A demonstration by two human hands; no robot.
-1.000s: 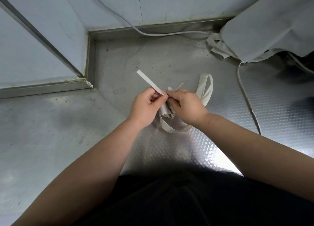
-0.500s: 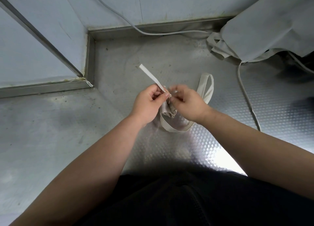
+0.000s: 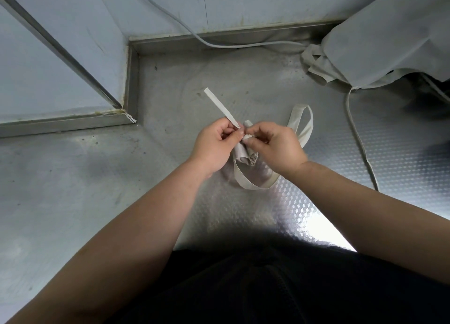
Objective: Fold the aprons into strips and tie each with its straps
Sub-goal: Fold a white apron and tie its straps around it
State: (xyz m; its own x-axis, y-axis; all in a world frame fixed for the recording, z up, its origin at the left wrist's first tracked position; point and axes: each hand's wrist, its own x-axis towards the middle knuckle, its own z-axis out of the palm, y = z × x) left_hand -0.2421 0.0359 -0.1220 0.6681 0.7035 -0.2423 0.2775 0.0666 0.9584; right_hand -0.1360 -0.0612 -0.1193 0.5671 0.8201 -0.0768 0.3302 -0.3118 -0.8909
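Taking the folded apron bundle [image 3: 244, 156] as the marker, the bench [image 3: 73, 189] to its left carries nothing of the task.

Just left of the bundle, the left hand [image 3: 214, 143] has its fingers curled, with thumb and forefinger pinching one strap [image 3: 220, 106]. The free end of that strap stands stiffly up and away from the bundle to the left.

The bundle itself is already gathered into a narrow strip and is held up between the two hands, so the folding of this apron looks finished. The tying looks part done. The straps meet at the top of the bundle, but whether a knot has been drawn tight there cannot be told.

Just right of the bundle, the right hand [image 3: 275, 145] is curled too, its fingertips nipping a short bit of strap at the bundle's top. The two hands almost touch.

A wide loop [image 3: 302, 119] of strap trails from the bundle past the right hand and lies on the bench.

Far right of the bundle, a heap of cloth [image 3: 389, 31] with a loose strap [image 3: 360, 138] hanging from it lies unfolded. These are likely aprons not yet folded, so most of the task remains.
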